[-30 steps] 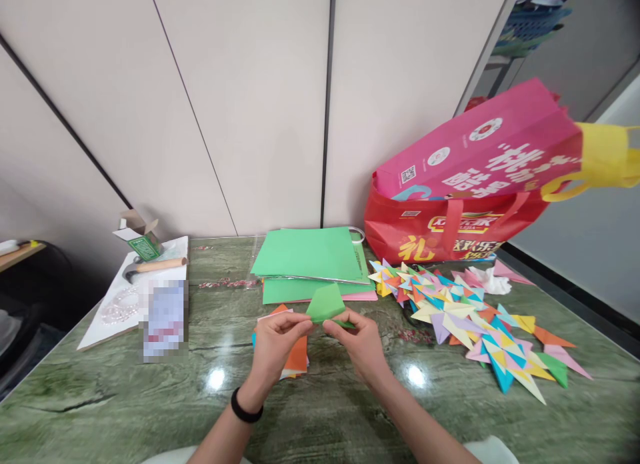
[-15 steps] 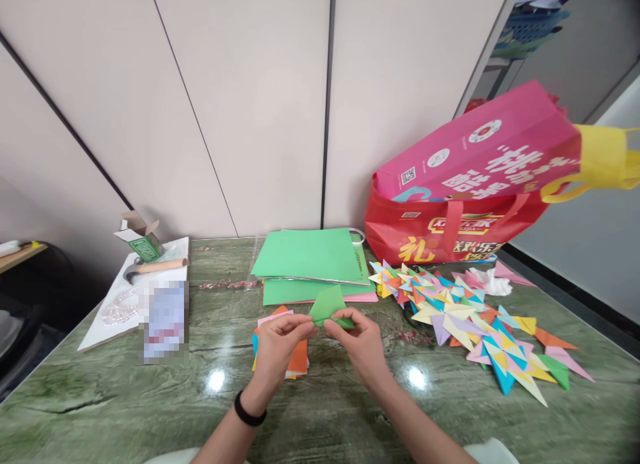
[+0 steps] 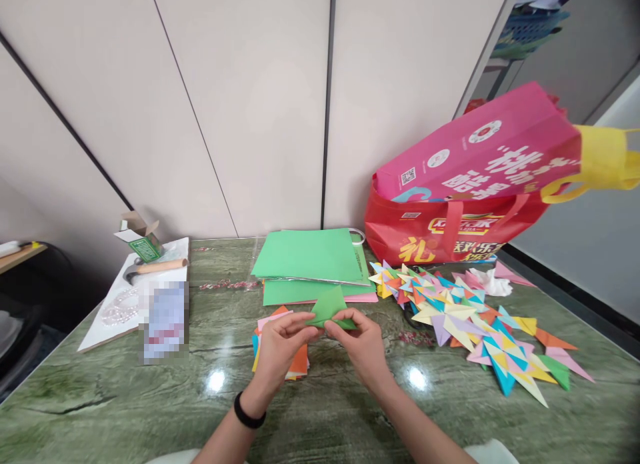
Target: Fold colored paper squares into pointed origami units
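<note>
The grip of left hand [image 3: 281, 334] and right hand [image 3: 358, 337] is pinching the folded green paper [image 3: 329, 305] by its near edge, above the counter [image 3: 170, 401]. Uneven thumb pressure could be skewing the crease; a dipping left hand could be scattering the multicoloured paper stack [image 3: 300, 360].

Matt green paper [image 3: 330, 304] in left hand [image 3: 277, 344] and right hand [image 3: 363, 344]
Below them, a smooth, glossy tabletop [image 3: 320, 417]; beyond the right hand, a shiny red bag [image 3: 395, 227].
</note>
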Demonstrator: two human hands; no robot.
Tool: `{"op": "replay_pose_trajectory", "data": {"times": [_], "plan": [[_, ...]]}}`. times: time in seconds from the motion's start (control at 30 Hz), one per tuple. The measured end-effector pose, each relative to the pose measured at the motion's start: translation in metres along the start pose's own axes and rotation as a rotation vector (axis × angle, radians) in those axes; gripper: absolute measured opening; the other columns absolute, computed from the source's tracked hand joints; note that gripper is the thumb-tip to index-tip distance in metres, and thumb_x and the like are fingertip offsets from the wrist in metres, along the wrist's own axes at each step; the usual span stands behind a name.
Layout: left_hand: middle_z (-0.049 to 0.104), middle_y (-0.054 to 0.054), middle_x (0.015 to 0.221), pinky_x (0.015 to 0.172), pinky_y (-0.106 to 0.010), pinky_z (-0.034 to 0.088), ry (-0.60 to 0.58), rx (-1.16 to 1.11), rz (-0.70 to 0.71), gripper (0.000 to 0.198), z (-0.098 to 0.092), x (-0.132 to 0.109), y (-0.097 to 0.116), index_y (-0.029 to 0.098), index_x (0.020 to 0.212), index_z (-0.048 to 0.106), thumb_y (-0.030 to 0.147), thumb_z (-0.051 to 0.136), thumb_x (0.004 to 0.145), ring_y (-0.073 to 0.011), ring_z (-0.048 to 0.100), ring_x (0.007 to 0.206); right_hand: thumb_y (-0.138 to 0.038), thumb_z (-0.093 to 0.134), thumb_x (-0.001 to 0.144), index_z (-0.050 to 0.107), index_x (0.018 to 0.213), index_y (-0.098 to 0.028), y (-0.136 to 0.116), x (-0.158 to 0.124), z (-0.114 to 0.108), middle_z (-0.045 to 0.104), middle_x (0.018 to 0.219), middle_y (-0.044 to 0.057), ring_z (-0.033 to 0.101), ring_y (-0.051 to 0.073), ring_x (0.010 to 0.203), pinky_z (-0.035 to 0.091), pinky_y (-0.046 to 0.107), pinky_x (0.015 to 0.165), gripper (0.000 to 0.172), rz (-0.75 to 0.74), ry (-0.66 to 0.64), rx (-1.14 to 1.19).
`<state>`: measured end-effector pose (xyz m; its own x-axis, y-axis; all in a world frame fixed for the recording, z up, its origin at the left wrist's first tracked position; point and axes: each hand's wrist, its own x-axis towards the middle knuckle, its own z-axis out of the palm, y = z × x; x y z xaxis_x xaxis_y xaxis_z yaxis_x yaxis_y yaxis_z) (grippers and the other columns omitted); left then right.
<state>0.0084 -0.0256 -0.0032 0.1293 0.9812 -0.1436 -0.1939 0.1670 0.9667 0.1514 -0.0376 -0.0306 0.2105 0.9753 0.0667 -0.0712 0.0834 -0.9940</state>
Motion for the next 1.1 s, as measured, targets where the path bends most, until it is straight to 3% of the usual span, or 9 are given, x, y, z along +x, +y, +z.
{"op": "replay_pose_trajectory", "data": {"times": [0.23,0.83,0.97,1.1], "plan": [[0.072,-0.005,0.067,0.063,-0.029,0.056,0.044,0.042,0.043,0.021,0.0004,-0.0003,-0.0006,0.012,0.072,0.070,0.021,0.076,0.054,-0.0209,0.068,0.062,-0.031,0.068,0.064,0.056,0.066,-0.015,-0.0029,-0.0006,0.0005,0.055,0.058,-0.001,0.052,0.012,0.056,0.043,0.021,0.053,0.020,-0.004,-0.020,0.010],[0.072,-0.005,0.066,0.068,-0.032,0.057,0.003,-0.015,0.044,0.022,0.0024,-0.0009,-0.0018,0.012,0.074,0.068,0.026,0.075,0.057,-0.0221,0.069,0.063,-0.032,0.069,0.064,0.056,0.070,-0.016,-0.0005,-0.0014,0.0015,0.058,0.060,0.000,0.055,0.013,0.056,0.045,0.023,0.054,0.021,0.002,0.018,0.038],[0.072,-0.005,0.066,0.068,-0.032,0.057,0.009,-0.022,0.051,0.022,0.0030,-0.0018,-0.0016,0.012,0.073,0.069,0.025,0.075,0.057,-0.0223,0.069,0.064,-0.031,0.071,0.062,0.054,0.074,-0.017,-0.0024,-0.0015,0.0022,0.057,0.057,-0.003,0.055,0.012,0.053,0.046,0.023,0.052,0.025,0.031,0.024,0.110],[0.072,-0.005,0.068,0.070,-0.032,0.057,0.013,-0.016,0.071,0.019,0.0024,-0.0020,-0.0021,0.012,0.071,0.068,0.024,0.075,0.058,-0.0225,0.069,0.065,-0.027,0.073,0.059,0.049,0.088,-0.019,-0.0060,-0.0017,0.0038,0.062,0.067,-0.003,0.056,0.011,0.051,0.048,0.024,0.052,0.038,0.033,0.038,0.185]]}}
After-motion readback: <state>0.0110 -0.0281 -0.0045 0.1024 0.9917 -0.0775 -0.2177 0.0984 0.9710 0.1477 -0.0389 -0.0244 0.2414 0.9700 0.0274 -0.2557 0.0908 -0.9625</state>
